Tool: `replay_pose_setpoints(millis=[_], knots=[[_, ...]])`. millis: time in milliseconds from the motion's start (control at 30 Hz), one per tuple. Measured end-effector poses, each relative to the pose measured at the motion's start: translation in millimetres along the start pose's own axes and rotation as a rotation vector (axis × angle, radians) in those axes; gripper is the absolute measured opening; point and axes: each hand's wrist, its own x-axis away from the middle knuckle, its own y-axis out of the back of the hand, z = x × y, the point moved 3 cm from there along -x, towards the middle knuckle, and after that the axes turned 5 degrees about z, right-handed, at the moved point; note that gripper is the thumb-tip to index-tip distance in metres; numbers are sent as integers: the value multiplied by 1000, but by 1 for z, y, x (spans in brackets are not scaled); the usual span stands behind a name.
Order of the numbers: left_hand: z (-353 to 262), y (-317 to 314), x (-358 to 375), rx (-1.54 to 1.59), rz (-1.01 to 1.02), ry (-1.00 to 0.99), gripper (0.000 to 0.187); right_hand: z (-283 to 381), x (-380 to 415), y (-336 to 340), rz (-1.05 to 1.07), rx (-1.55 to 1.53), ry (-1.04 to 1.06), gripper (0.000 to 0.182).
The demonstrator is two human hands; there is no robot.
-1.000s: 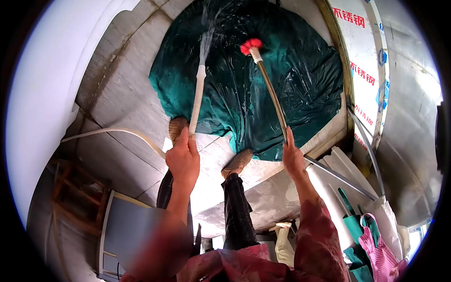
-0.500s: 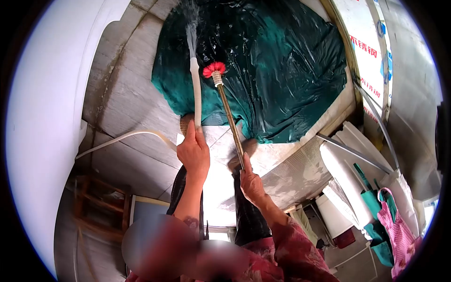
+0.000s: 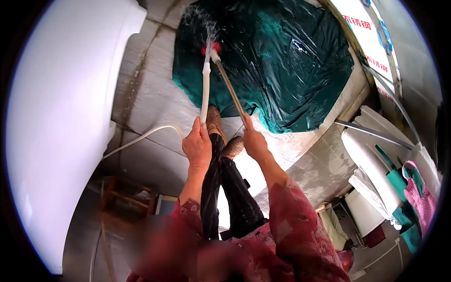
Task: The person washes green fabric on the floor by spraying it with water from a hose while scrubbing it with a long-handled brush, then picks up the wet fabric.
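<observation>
A pale ribbed hose point(image 3: 206, 89) is gripped in my left hand point(image 3: 197, 144), its nozzle pointing away from me and spraying water. The handle of a long brush point(image 3: 229, 87) is in my right hand point(image 3: 256, 141). Its red bristle head lies close to the hose's mouth, partly hidden by the hose end and the spray. Beneath both, a wet dark green sheet point(image 3: 300, 80) is spread on the floor, wrinkled and shiny. The water lands on the sheet's upper left part.
Pale floor slabs point(image 3: 155, 103) surround the sheet. A large white surface point(image 3: 70, 94) fills the left side. A wooden rack point(image 3: 129, 199) stands at lower left. At right are a metal bar point(image 3: 376, 134), white panels and a pink checked cloth point(image 3: 418, 195).
The brush head has moved up and left to the water jet. Both hands have shifted right in view, the right hand also upward. The feet now show closer together, and the whole view has shifted.
</observation>
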Motion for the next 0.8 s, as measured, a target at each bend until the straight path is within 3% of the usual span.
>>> replay_pose_setpoints(millis=[100,233,300,367,433,500,567,600,633,667,733,800], knots=[[7,32,14,-104,0,-58,26,-31,43,-17,9,24,-101,61],[3,59,13,-219,40,-140,26,-35,67,-23,-92,-89,20,61],[7,59,8,-226,7,-213,27,-21,67,-18,-137,-161,59,58],[12,51,4,-208,85,-196,28,10,67,10,-330,-290,277,56],[26,34,-8,-6,61,-233,29,33,37,26,-386,-308,260,54],[31,30,-10,-8,166,-169,31,53,-3,27,-398,-409,209,56],[40,27,-21,123,180,-153,31,54,-13,-23,-458,-400,178,56],[50,26,-25,144,250,-99,30,54,2,-47,-292,-355,33,56],[57,26,-31,142,264,-98,30,41,15,-90,-311,-395,43,56],[65,29,-38,188,252,-84,30,47,41,-103,-133,-431,-93,58],[77,33,-47,225,253,-71,29,49,70,-133,-230,-520,-15,59],[80,32,-62,300,224,-47,29,66,66,-129,-247,-548,-77,60]])
